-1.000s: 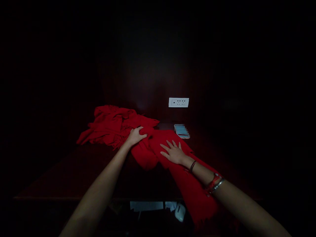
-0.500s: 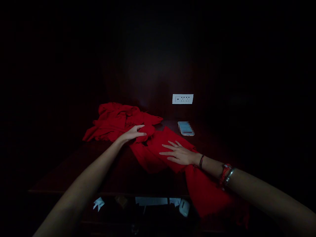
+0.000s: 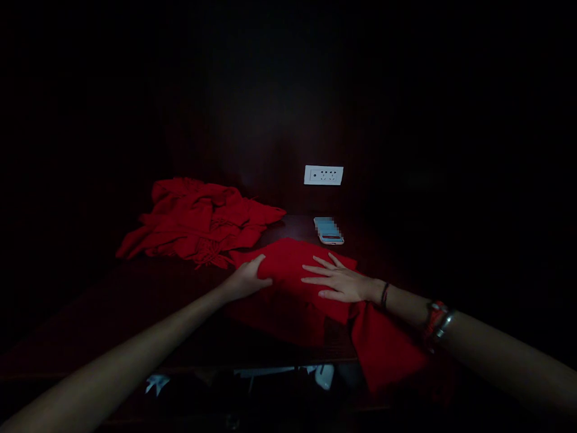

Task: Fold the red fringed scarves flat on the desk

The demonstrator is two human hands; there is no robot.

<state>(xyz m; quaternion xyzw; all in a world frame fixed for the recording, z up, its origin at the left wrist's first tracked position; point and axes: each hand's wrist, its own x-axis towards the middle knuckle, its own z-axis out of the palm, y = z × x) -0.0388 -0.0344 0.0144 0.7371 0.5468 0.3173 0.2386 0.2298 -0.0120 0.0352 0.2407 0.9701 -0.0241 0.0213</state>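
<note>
A red scarf (image 3: pixel 288 258) lies spread across the dark table, its right end hanging down over the front edge. My right hand (image 3: pixel 340 281) rests flat on it, fingers spread. At the scarf's left part is my left hand (image 3: pixel 247 279), thumb and forefinger apart against the fabric; its other fingers are hidden. Behind and to the left, a crumpled heap of red fringed cloth (image 3: pixel 193 213) lies on the table. Whether the heap and the scarf are one piece I cannot tell.
A phone (image 3: pixel 329 230) lies beyond the scarf, below a white wall socket (image 3: pixel 323 175). Under the table's front edge are a white rounded object (image 3: pixel 324 376) and a pale star-shaped piece (image 3: pixel 157 383). Most surroundings are very dark.
My left hand has come nearer and lower, and the bunched cloth it held now lies flatter. The scarf has parted more from the heap. My right hand remains flat on the scarf.
</note>
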